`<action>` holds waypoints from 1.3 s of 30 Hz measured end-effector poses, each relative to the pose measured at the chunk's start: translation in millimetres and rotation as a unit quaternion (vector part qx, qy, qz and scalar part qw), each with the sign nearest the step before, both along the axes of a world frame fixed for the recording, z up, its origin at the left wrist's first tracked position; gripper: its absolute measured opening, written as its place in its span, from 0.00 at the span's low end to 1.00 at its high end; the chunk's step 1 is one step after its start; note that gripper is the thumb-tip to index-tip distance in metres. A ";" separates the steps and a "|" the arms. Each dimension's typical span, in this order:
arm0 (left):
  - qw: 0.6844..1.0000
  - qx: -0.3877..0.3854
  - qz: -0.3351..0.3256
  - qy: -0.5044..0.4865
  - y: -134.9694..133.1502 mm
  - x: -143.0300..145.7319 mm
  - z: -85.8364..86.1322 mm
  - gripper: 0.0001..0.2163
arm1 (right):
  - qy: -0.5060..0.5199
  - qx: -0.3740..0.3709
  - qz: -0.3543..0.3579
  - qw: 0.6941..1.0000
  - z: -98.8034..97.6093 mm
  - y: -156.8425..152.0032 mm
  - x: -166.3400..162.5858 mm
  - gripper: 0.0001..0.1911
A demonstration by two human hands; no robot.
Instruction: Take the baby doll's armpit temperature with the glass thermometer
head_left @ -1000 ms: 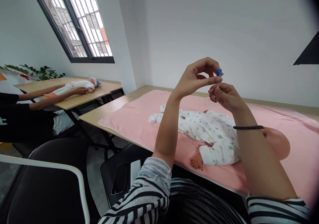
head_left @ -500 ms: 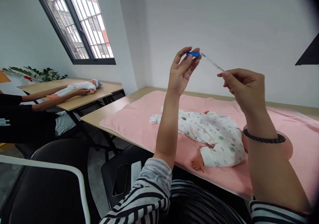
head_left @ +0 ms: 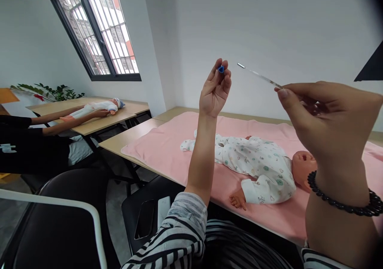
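Raised in front of the wall, my left hand [head_left: 213,93] pinches a small blue cap [head_left: 221,69], its end facing me. My right hand [head_left: 332,117] grips a thin glass thermometer [head_left: 259,76] near one end between thumb and fingers. The thermometer's silvery tip points up and left toward the cap, with a gap between them. Below both hands a baby doll [head_left: 254,161] in a white patterned suit lies on its back on a pink blanket [head_left: 161,149]. My right hand and wrist hide part of the doll's head.
The blanket covers most of a wooden table [head_left: 119,140]. At the left, a co-worker's arms [head_left: 72,121] hold another doll [head_left: 98,106] on a second table. A phone [head_left: 145,220] and a white box-like object [head_left: 163,212] rest on a black chair; another chair [head_left: 66,221] stands left.
My right hand has drawn the thermometer back to the right and nearer me, widening its gap from the cap. My left hand has shifted slightly left and turned the cap end toward me.
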State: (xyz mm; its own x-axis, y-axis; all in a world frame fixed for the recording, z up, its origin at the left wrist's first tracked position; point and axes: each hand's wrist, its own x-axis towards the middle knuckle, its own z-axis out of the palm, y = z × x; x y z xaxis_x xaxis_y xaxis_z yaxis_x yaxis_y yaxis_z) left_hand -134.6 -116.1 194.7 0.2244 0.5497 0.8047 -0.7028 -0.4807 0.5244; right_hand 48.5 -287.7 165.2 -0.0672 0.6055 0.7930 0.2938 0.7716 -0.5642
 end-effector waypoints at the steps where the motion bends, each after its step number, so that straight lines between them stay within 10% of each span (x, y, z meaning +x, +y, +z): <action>1: 1.000 0.001 0.005 0.004 1.0 -0.4 -0.8 0.18 | 0.003 0.002 0.001 1.000 -0.3 -1.4 -5.3 0.15; 10: 1.000 -0.007 0.027 0.011 0.0 0.3 -1.6 0.20 | 0.006 0.117 -0.116 0.986 3.1 0.8 -12.1 0.05; 18: 0.999 -0.003 0.025 0.022 1.5 0.9 -1.2 0.23 | 0.003 -0.028 0.030 0.999 2.2 -0.8 -14.8 0.09; 33: 0.999 -0.053 0.002 -0.014 -0.7 7.0 1.2 0.18 | 0.010 0.054 -0.098 0.994 4.0 -4.4 -17.2 0.05; 39: 0.998 -0.046 0.050 0.014 -9.0 6.5 1.6 0.16 | 0.007 -0.068 0.055 0.996 0.3 1.9 -12.8 0.11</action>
